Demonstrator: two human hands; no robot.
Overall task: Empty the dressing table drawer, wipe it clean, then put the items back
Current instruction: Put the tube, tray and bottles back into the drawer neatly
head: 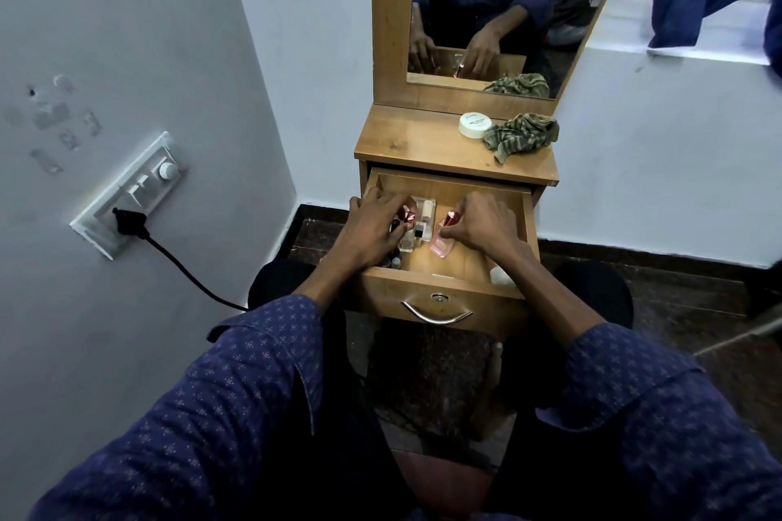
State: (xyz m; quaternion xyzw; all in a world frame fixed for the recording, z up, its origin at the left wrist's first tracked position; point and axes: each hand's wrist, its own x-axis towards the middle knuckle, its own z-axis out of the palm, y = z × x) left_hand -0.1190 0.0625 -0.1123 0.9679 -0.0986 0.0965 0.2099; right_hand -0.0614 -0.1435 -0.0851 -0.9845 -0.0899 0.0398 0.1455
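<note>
My right hand (480,224) pinching pink bottle (443,239) in drawer (444,288); my left hand (372,224) curling round small bottles (408,239) (grip unclear), cloth (522,135) beyond fingers.

dressing table (419,148): honey-brown wood grain
drawer (440,300): same wood, silver handle
cloth (522,135): olive green with dark stripes
jar (474,125): white
bottle (444,239): pale pink, red cap
sleeves (237,393): navy, small pale dotted motif
plug (129,222): black
walls (139,34): pale grey-white

I note bare hands, left (372,231) and right (480,224); behind them, navy sleeves (237,385) with small pale dotted motifs, cuffs unbuttoned; dark trousers (338,415).
</note>
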